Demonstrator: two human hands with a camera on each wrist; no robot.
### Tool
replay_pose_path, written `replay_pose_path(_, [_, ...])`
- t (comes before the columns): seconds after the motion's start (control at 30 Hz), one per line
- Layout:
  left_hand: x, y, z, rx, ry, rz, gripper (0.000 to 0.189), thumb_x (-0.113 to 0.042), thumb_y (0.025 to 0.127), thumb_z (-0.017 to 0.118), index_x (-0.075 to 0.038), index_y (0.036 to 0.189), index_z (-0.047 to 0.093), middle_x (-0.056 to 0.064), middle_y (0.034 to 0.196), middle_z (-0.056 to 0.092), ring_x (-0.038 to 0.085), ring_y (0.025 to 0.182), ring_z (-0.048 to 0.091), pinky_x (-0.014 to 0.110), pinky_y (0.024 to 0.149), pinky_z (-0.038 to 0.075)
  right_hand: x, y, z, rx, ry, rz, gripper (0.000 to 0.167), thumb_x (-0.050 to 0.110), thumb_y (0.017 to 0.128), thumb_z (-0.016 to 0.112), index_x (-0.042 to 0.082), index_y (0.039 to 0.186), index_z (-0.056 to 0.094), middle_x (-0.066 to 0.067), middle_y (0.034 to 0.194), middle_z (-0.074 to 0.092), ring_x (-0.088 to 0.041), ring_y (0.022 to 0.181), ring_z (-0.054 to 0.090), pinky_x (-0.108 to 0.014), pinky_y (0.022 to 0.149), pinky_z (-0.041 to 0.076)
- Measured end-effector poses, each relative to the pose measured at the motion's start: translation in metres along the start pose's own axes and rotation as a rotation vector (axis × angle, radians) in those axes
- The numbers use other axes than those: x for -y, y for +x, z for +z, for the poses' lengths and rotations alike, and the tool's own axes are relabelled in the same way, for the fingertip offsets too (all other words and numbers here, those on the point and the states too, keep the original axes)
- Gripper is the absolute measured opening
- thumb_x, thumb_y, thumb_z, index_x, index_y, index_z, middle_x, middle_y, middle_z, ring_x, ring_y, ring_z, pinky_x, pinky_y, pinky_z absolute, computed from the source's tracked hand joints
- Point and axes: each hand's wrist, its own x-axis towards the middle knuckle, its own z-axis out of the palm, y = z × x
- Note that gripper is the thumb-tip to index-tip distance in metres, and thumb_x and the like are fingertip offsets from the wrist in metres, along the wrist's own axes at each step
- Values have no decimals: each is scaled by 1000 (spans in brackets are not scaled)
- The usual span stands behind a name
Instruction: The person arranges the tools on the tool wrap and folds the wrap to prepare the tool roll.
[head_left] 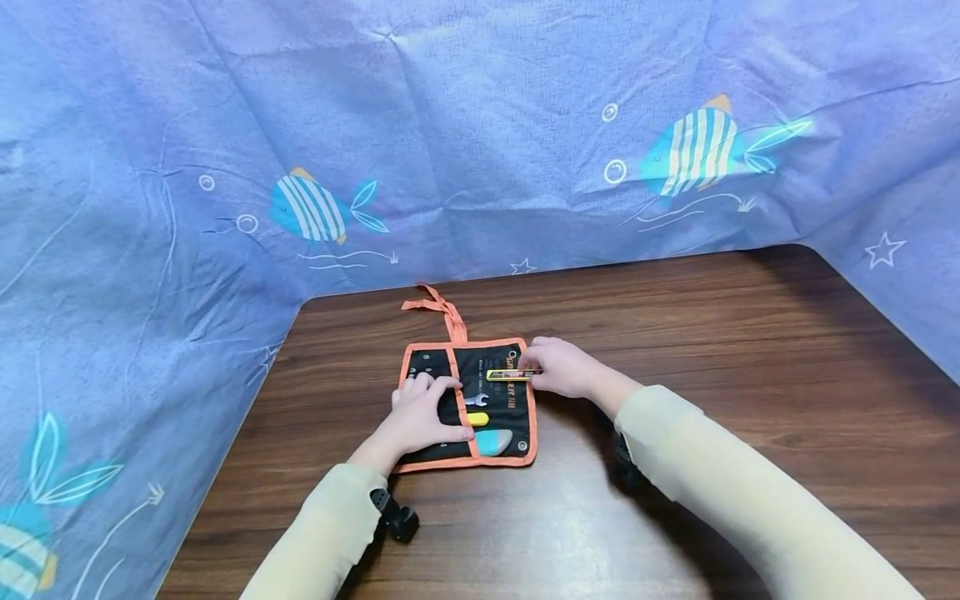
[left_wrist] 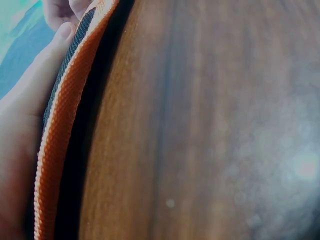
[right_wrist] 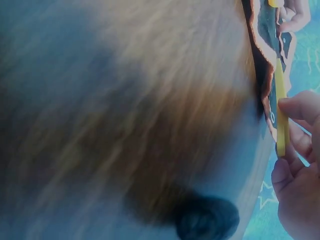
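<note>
A black tool pouch [head_left: 491,346] with orange trim lies unfolded on the table. My left hand [head_left: 420,412] rests on its left part, thumb and forefinger spread apart along the orange pocket edge. From that pocket stick out a wrench [head_left: 477,401], a yellow handle [head_left: 477,419] and a rounded turquoise-and-grey end [head_left: 493,442]. Over the pouch's upper right, my right hand [head_left: 566,367] pinches a slim, flat yellow-and-black printed stick [head_left: 504,376], which points left toward the pocket. The yellow stick [right_wrist: 281,120] sits between thumb and fingers in the right wrist view.
Two orange ties [head_left: 448,312] trail from the pouch's far edge. The brown wooden table [head_left: 712,333] is backed by a blue curtain [head_left: 480,167] with fish prints. A dark wrist camera [head_left: 397,517] hangs below the left sleeve.
</note>
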Motion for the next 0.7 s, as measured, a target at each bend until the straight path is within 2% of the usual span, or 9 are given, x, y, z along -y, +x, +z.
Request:
replay_pose_path(0.2, [2,0,0,2,-7,4,79,-73,64,67,-30,128,51,3,105,45,23,95,38,45,79,29,10,10,3,47,-20,25,22,8,84,62,10,104,68,-2,92,52,-15,75,47,-33,69,41])
replay_pose_path(0.7, [2,0,1,9,3,3,78,-72,65,66,-31,129,50,3,106,44,22,96,38,45,80,29,20,18,13,68,-18,-29,22,8,86,60,9,107,68,-4,96,56,-16,81,47,-33,73,42])
